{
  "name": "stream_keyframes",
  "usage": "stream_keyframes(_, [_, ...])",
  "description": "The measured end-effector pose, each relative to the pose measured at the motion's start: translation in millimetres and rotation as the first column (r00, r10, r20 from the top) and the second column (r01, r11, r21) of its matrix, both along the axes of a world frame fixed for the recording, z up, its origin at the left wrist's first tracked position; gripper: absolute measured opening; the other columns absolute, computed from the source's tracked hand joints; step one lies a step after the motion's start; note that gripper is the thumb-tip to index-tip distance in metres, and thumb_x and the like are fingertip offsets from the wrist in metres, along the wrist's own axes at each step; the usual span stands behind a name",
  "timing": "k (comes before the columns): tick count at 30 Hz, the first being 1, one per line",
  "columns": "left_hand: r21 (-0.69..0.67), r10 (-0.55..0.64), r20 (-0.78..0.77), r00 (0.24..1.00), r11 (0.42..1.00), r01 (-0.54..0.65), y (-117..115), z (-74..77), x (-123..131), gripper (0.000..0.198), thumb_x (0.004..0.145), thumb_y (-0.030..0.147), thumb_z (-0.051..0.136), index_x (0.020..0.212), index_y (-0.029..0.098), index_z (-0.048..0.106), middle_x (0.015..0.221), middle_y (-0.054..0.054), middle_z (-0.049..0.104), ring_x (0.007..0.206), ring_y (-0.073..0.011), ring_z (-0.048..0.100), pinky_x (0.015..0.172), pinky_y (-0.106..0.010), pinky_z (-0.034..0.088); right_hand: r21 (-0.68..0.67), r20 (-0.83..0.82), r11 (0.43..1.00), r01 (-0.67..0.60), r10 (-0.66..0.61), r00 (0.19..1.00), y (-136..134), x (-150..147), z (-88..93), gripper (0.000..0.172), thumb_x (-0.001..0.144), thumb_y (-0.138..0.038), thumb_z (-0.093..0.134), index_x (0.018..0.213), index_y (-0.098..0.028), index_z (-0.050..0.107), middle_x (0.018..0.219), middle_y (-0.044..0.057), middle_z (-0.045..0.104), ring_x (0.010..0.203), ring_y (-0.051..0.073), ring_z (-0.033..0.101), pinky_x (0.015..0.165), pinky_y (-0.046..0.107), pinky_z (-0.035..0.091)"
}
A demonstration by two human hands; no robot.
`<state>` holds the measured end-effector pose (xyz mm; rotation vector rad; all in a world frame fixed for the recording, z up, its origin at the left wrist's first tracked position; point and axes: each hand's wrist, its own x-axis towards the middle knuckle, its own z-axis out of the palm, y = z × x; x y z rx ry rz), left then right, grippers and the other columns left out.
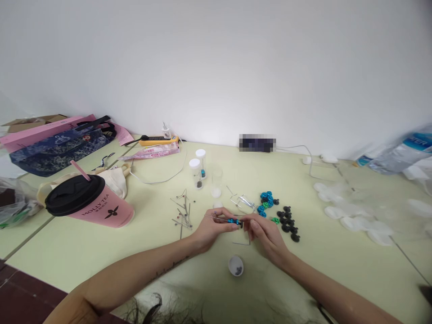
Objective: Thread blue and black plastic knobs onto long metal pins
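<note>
My left hand [216, 227] pinches a small blue metal part [232, 221] between thumb and fingers. A thin metal rod [216, 218] runs out from that part to the left, and a black piece [240, 223] sits at its right end. My right hand [265, 234] meets it there, fingers closed together at the black piece; what they grip is hidden. Just below, an L-shaped hex key [241, 243] lies on the table. Nearer me stands a small white cup [236, 265] with tiny grey metal pieces inside.
Thin rods [184, 213] lie scattered on the left. Blue parts [266, 198], green rings [276, 220] and black knobs [286, 220] lie right. Behind are capped jars [195, 173] and a clear jar [216, 182]. A pink drink cup [111, 209] stands left, clear plastic containers [351, 216] far right.
</note>
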<state>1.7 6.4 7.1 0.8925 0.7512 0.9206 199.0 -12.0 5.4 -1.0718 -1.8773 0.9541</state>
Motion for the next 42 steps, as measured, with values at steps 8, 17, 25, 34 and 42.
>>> stream_keyframes(8, [0.001, 0.008, -0.004, 1.000, 1.000, -0.008, 1.2, -0.2, 0.1, 0.022, 0.061, 0.018, 0.082, 0.079, 0.013, 0.068, 0.079, -0.006, 0.072, 0.077, -0.0172, 0.066, 0.076, -0.030, 0.049, -0.007, 0.004, 1.000, 0.004, -0.004, 1.000, -0.2, -1.9, 2.4, 0.032, 0.100, -0.035, 0.032, 0.103, -0.020, 0.060, 0.070, 0.001, 0.058, 0.062, 0.015, 0.054, 0.066, 0.028, 0.042])
stream_keyframes(17, [-0.010, 0.017, -0.007, 1.000, 1.000, -0.017, 0.7, 2.0, 0.5, 0.024, 0.059, 0.020, 0.083, 0.078, 0.013, 0.069, 0.078, -0.006, 0.071, 0.075, -0.0171, 0.065, 0.075, -0.030, 0.049, 0.002, 0.003, 1.000, 0.005, -0.005, 1.000, -1.4, -1.1, 3.6, 0.034, 0.099, -0.038, 0.032, 0.106, -0.020, 0.060, 0.071, 0.002, 0.059, 0.062, 0.016, 0.055, 0.065, 0.028, 0.043])
stream_keyframes(25, [-0.004, 0.006, 0.005, 1.000, 1.000, -0.006, 1.4, 1.0, 0.1, 0.023, 0.061, 0.018, 0.082, 0.078, 0.013, 0.068, 0.079, -0.006, 0.072, 0.076, -0.0170, 0.066, 0.076, -0.030, 0.049, 0.006, 0.009, 1.000, 0.012, -0.012, 1.000, -0.3, -1.0, 3.4, 0.035, 0.099, -0.037, 0.031, 0.106, -0.019, 0.061, 0.070, 0.002, 0.059, 0.061, 0.015, 0.055, 0.064, 0.028, 0.044])
stream_keyframes(34, [-0.024, 0.011, 0.014, 1.000, 1.000, -0.011, 1.1, 0.6, 0.5, 0.025, 0.060, 0.019, 0.083, 0.079, 0.013, 0.068, 0.080, -0.007, 0.073, 0.076, -0.0183, 0.066, 0.076, -0.032, 0.049, 0.002, 0.006, 1.000, 0.015, -0.015, 1.000, -0.8, -1.0, 1.8, 0.034, 0.099, -0.038, 0.032, 0.107, -0.019, 0.059, 0.068, 0.001, 0.058, 0.062, 0.016, 0.056, 0.063, 0.028, 0.044])
stream_keyframes(42, [-0.029, 0.016, 0.006, 1.000, 0.999, -0.016, 1.1, 1.8, 0.8, 0.025, 0.059, 0.020, 0.083, 0.079, 0.013, 0.068, 0.080, -0.007, 0.072, 0.077, -0.0183, 0.066, 0.076, -0.032, 0.049, -0.011, 0.007, 1.000, 0.011, -0.011, 1.000, -0.7, -1.2, 2.8, 0.033, 0.099, -0.038, 0.031, 0.109, -0.019, 0.057, 0.069, 0.001, 0.058, 0.062, 0.016, 0.055, 0.065, 0.028, 0.043])
